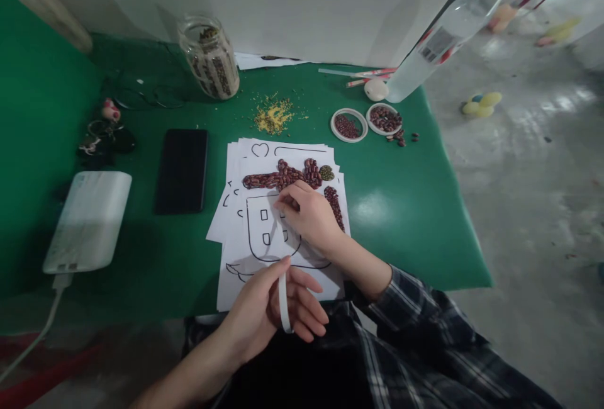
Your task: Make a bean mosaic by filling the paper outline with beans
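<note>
My left hand (287, 308) is turned palm up near the table's front edge, its fingers curled around a white ring-shaped lid (284, 303) seen nearly edge-on. Over the top sheet, my right hand (306, 211) is closed, thumb and fingertips together; what they pinch, if anything, is too small to make out. Beneath it lies a stack of white paper (236, 289) with black line drawings. Dark red beans (264, 180) fill shapes along the upper part of the drawing, beside a small round patch of green beans (326, 173). Smaller red beans (333, 201) form a strip at the right.
Two shallow lids of red beans (346, 126) (385, 119) stand beyond the paper. Yellow grains (274, 116), a glass jar (214, 66) and a tall bottle (436, 44) are at the back. A phone (182, 172) and a white power bank (89, 220) lie left.
</note>
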Motion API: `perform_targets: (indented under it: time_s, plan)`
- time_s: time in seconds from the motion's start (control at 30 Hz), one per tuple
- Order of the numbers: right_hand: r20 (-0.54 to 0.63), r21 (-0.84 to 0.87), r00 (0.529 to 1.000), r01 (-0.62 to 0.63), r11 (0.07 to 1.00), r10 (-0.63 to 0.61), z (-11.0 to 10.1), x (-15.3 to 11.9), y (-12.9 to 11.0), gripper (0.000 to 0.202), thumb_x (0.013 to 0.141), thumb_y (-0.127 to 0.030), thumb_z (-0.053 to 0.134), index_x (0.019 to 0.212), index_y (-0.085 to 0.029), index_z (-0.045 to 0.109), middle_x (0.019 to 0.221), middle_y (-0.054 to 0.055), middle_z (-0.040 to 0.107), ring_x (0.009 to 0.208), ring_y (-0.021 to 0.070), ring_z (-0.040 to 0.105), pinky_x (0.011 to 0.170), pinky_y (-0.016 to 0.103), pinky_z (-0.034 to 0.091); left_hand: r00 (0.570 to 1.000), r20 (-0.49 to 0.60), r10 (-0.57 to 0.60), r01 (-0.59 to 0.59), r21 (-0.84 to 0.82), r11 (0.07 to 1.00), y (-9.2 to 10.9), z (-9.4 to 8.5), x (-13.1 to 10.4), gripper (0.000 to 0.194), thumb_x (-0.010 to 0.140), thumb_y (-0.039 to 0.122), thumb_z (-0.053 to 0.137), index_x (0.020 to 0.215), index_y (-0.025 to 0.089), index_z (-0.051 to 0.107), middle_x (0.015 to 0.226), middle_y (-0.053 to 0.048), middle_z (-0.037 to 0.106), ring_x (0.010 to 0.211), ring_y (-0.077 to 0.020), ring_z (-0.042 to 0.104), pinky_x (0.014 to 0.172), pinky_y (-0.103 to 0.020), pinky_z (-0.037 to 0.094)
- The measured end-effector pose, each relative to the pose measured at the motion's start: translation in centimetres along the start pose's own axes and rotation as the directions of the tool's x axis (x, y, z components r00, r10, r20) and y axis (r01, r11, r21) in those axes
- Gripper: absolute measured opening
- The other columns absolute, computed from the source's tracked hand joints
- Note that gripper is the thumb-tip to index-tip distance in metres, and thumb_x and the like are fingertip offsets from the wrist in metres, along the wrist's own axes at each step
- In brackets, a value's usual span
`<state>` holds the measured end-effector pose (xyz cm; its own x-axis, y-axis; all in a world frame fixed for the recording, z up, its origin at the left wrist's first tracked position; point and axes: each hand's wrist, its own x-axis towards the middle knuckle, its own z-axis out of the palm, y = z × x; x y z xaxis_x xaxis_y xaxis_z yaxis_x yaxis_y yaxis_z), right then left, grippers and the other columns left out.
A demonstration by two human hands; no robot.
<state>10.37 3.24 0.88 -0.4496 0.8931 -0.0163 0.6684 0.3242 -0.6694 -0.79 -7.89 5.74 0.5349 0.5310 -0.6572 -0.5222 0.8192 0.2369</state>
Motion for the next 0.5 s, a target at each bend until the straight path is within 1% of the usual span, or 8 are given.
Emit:
perform_targets:
  time_s: [0.07, 0.13, 0.23, 0.37, 0.5]
  plan:
    - [0.009, -0.003, 1.0, 0.0, 1.0, 0.0, 0.0, 0.0, 0.0, 0.006, 0.086, -0.024, 0.054, 0.086, -0.019, 0.058, 0.092, 0.002, 0.057, 0.071, 0.0121, 0.052, 0.065, 0.024, 0.039, 0.999, 0.014, -0.032, 0.032, -0.022, 0.999, -0.2, 0.2, -0.1, 0.051, 0.093, 0.04, 0.029, 0.074, 0.009, 0.066, 0.058, -0.011, 0.067, 0.049, -0.0164, 0.064, 0.041, -0.02, 0.044]
    - [0.013, -0.004, 1.0, 0.003, 1.0, -0.003, 0.0, 0.0, 0.1, 0.007, 0.086, -0.024, 0.053, 0.087, -0.019, 0.058, 0.092, 0.002, 0.056, 0.073, 0.0123, 0.053, 0.065, 0.024, 0.039, 0.998, -0.003, -0.062, 0.061, -0.055, 0.997, -0.5, 0.5, -0.1, 0.051, 0.093, 0.039, 0.029, 0.071, 0.01, 0.065, 0.055, -0.01, 0.066, 0.045, -0.0158, 0.062, 0.039, -0.019, 0.042]
    - [0.018, -0.006, 1.0, 0.014, 1.0, -0.014, 0.0, -0.1, 0.1, 0.007, 0.087, -0.024, 0.052, 0.088, -0.019, 0.058, 0.093, 0.003, 0.056, 0.075, 0.0125, 0.054, 0.066, 0.024, 0.039, 0.992, -0.086, -0.094, 0.082, -0.125, 0.989, -1.1, 0.7, -0.1, 0.049, 0.092, 0.038, 0.03, 0.068, 0.011, 0.063, 0.052, -0.008, 0.064, 0.042, -0.0143, 0.06, 0.038, -0.019, 0.04]
    - [0.04, -0.009, 0.999, 0.021, 1.0, -0.02, -0.1, -0.1, 0.2, 0.008, 0.086, -0.025, 0.053, 0.086, -0.019, 0.058, 0.093, 0.003, 0.055, 0.074, 0.0121, 0.053, 0.064, 0.024, 0.039, 0.967, -0.212, -0.14, 0.092, -0.223, 0.971, -1.4, 0.9, -0.1, 0.043, 0.091, 0.036, 0.036, 0.067, 0.011, 0.062, 0.052, -0.006, 0.063, 0.042, -0.0122, 0.059, 0.04, -0.018, 0.042]
    - [0.065, -0.009, 0.998, 0.019, 1.0, -0.018, -0.4, -0.1, 0.1, 0.008, 0.084, -0.026, 0.056, 0.086, -0.019, 0.057, 0.094, 0.002, 0.053, 0.072, 0.0116, 0.053, 0.062, 0.025, 0.038, 0.945, -0.255, -0.204, 0.133, -0.27, 0.954, -1.3, 1.1, -0.2, 0.039, 0.091, 0.035, 0.042, 0.071, 0.009, 0.063, 0.053, -0.006, 0.063, 0.044, -0.0116, 0.06, 0.039, -0.017, 0.044]
